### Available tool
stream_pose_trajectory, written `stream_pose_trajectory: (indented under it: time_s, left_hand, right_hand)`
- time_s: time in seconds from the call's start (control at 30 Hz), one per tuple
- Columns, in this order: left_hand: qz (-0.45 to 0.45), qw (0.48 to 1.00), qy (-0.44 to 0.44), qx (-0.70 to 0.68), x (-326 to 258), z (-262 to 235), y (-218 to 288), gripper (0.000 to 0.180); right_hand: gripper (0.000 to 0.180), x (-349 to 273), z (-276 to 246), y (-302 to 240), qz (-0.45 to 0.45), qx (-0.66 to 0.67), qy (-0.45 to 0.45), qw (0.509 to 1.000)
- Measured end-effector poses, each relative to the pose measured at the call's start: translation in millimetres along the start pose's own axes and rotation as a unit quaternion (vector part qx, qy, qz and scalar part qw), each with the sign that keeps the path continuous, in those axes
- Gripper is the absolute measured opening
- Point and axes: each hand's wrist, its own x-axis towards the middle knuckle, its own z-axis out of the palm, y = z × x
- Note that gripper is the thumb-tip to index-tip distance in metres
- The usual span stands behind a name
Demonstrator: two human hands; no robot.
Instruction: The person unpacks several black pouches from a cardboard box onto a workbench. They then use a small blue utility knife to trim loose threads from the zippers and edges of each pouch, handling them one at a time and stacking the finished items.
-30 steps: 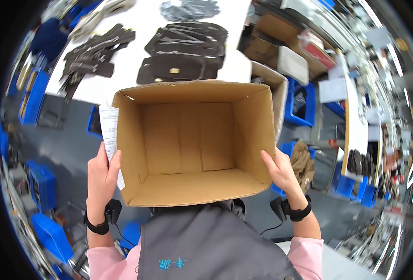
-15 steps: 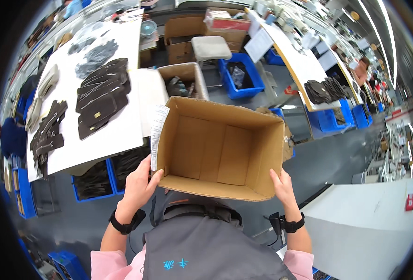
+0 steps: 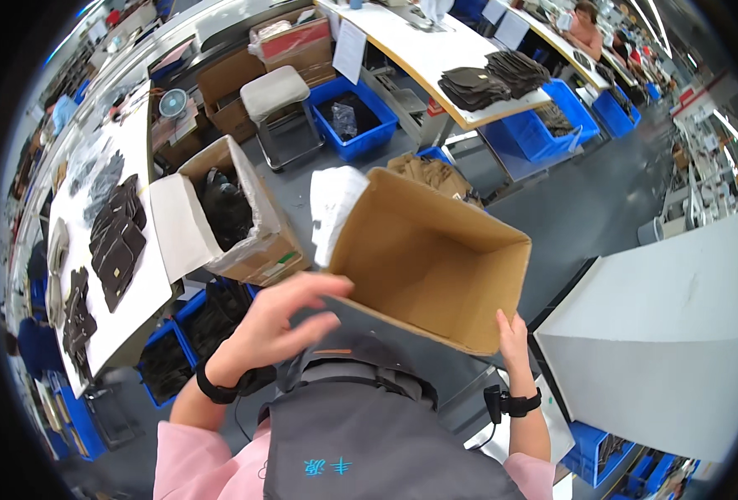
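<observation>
An empty brown cardboard box (image 3: 419, 258) is held in front of me, tilted, with its open top toward me. My right hand (image 3: 512, 340) grips the near right corner of its rim, thumb on the inner side. Beside the box's near left corner is my left hand (image 3: 290, 321), slightly blurred, fingers and thumb apart and holding nothing. A white paper sheet (image 3: 333, 210) hangs at the box's left side; how it is attached I cannot make out.
At the left, a white table (image 3: 144, 275) carries dark flat pieces. A larger carton (image 3: 256, 179) with black plastic stands ahead, near a stool (image 3: 275, 93) and a blue crate (image 3: 352, 137). A white panel (image 3: 644, 350) rises at the right. Blue bins (image 3: 190, 321) sit under the table.
My left hand has let go of the box and spread its fingers. The view has turned right; the box now tilts down toward its right side, still in my right hand.
</observation>
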Motion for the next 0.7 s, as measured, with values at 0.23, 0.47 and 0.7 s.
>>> stream_pose_trajectory:
  time_s: [0.23, 0.47, 0.7]
  left_hand:
    - [0.298, 0.831, -0.364, -0.296, 115, 68, 74, 0.03]
    - [0.304, 0.64, -0.443, -0.549, 216, 140, 97, 0.05]
    - [0.3, 0.561, -0.526, -0.564, 341, 208, 125, 0.039]
  right_hand:
    - [0.037, 2, -53, 76, 0.091, 0.11, 0.143, 0.979]
    - [0.043, 45, -133, 140, 0.173, 0.226, 0.211, 0.935]
    - [0.04, 86, -233, 163, 0.184, 0.247, 0.284, 0.908]
